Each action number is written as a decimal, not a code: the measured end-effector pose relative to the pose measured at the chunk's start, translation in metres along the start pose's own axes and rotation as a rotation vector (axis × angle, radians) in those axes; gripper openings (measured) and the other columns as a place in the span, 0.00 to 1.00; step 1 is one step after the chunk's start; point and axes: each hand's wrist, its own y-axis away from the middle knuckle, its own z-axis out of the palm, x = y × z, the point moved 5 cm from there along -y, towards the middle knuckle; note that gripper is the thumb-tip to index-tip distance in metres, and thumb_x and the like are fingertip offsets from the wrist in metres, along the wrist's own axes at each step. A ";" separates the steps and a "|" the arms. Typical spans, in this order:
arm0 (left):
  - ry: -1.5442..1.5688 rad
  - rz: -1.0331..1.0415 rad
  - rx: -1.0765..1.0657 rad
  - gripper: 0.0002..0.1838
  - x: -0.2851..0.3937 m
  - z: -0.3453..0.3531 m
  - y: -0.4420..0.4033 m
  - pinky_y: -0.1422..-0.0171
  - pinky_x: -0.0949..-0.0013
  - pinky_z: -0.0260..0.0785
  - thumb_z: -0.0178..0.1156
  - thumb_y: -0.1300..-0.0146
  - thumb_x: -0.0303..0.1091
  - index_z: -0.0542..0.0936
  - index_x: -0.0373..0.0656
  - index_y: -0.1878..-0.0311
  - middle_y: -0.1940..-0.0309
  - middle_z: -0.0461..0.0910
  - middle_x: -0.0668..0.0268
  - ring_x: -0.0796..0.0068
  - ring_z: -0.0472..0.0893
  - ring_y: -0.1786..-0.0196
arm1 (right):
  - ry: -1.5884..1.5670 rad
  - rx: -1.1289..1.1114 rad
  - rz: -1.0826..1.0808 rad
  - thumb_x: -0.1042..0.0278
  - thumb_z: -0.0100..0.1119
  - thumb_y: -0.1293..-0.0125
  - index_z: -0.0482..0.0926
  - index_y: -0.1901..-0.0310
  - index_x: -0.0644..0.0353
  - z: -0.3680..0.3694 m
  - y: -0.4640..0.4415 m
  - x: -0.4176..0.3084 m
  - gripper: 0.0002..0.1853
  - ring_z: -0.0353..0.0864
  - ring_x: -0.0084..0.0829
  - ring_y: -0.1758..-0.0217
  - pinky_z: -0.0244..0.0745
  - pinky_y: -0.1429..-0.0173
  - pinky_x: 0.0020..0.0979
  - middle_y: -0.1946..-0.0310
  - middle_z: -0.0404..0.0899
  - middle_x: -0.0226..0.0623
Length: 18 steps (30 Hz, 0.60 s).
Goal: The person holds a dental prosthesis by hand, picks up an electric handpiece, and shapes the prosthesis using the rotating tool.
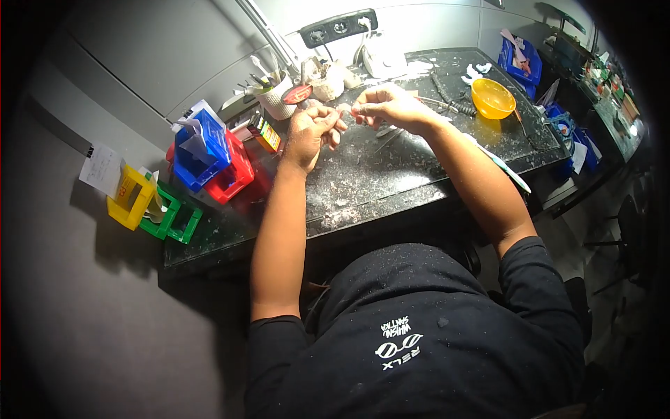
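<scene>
Above the dusty black worktop, both hands meet fingertip to fingertip. My left hand is closed in a pinch at one side of a small pale, partly see-through piece. From the other side, the thumb and fingers of my right hand pinch the same piece. It is too small and too bright under the light to tell its kind. Just behind the left hand is a red oval object with dark markings. Thin tools lie on the worktop below the right hand.
A white pot of tools and pale plaster-like lumps stand behind the hands. An orange bowl sits at right near a coiled cable. Blue and red bins stand at left. Debris covers the worktop.
</scene>
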 end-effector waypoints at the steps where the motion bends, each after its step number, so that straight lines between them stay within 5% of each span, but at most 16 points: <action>1: -0.005 0.013 -0.001 0.10 0.000 0.001 0.000 0.74 0.75 0.70 0.60 0.29 0.34 0.79 0.34 0.57 0.68 0.83 0.59 0.78 0.78 0.77 | -0.045 0.001 0.021 0.60 0.63 0.30 0.82 0.58 0.61 0.001 0.000 0.002 0.12 0.77 0.17 0.68 0.74 0.62 0.24 0.65 0.83 0.29; 18: 0.079 -0.038 -0.090 0.07 0.004 0.011 0.003 0.73 0.74 0.70 0.54 0.26 0.34 0.76 0.40 0.58 0.67 0.83 0.60 0.75 0.80 0.76 | -0.290 -0.006 0.089 0.61 0.58 0.29 0.82 0.62 0.60 0.005 -0.001 0.011 0.11 0.76 0.21 0.66 0.72 0.60 0.28 0.68 0.79 0.28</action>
